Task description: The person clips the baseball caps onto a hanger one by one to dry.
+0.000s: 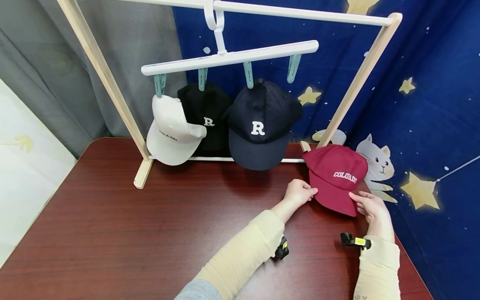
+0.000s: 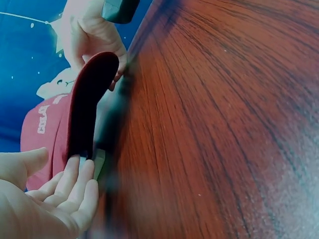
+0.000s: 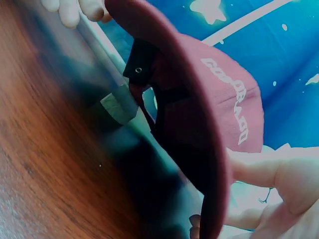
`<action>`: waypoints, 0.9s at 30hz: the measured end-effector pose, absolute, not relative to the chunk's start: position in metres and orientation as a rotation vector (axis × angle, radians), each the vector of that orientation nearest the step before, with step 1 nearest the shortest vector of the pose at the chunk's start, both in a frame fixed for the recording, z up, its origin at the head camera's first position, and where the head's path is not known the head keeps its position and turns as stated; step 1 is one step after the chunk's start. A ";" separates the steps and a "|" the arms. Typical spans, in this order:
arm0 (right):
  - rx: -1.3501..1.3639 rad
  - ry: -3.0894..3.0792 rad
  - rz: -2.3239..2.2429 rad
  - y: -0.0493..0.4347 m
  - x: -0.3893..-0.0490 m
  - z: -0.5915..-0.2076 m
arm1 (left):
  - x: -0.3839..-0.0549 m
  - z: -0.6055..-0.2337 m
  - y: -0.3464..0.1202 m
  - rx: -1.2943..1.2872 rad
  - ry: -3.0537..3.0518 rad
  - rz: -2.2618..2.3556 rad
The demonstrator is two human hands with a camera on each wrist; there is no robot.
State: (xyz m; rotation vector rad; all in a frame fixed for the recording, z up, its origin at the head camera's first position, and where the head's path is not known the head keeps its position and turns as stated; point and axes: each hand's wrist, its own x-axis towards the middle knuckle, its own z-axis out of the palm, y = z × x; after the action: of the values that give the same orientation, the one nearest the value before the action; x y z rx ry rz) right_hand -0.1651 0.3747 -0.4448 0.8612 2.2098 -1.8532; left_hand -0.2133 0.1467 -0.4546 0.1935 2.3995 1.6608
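Note:
A burgundy cap [image 1: 335, 177] with white COLORADO lettering is at the table's right side, brim toward me. My left hand [image 1: 300, 192] holds the left edge of the brim, its fingers [image 2: 79, 186] reaching beneath it. At the brim's right edge, my right hand [image 1: 371, 208] pinches, with the thumb [image 3: 256, 167] on the top side and fingertips below. The cap's dark inside and back strap show in the right wrist view. Up and to the left, a white hanger [image 1: 232, 59] carries a white cap [image 1: 173, 131], a black cap [image 1: 210, 125] and a navy cap [image 1: 262, 125] from green clips.
The hanger hooks on a wooden rack's white top bar [image 1: 300, 13]. The rack's right post [image 1: 360, 79] rises behind the burgundy cap. A green clip [image 1: 294, 68] at the hanger's right end holds nothing. Blue curtain [image 1: 442, 125] borders the dark red table [image 1: 131, 241].

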 end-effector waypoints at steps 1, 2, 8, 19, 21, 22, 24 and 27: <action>0.854 2.217 -1.841 0.375 -0.165 -0.445 | -0.213 -0.455 0.146 0.177 2.388 1.661; 0.846 2.226 -1.828 0.375 -0.165 -0.445 | -0.213 -0.455 0.146 0.166 2.375 1.665; 0.793 2.240 -1.808 0.373 -0.163 -0.446 | -0.214 -0.456 0.142 0.150 2.343 1.687; 0.674 2.245 -1.810 0.372 -0.167 -0.446 | -0.218 -0.457 0.136 0.152 2.338 1.745; 0.645 2.248 -1.837 0.371 -0.167 -0.446 | -0.218 -0.457 0.135 0.143 2.328 1.758; 0.632 2.247 -1.856 0.370 -0.167 -0.446 | -0.218 -0.458 0.135 0.140 2.321 1.763; 0.605 2.243 -1.890 0.369 -0.167 -0.445 | -0.219 -0.458 0.134 0.144 2.308 1.774; 0.565 2.232 -1.948 0.367 -0.167 -0.444 | -0.219 -0.458 0.132 0.152 2.274 1.801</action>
State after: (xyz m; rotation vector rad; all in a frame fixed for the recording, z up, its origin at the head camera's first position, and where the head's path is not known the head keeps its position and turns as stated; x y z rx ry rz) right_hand -0.1668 0.3672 -0.4444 0.5654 2.2320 -1.9478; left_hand -0.2193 0.1319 -0.4584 0.1520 2.2745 1.8014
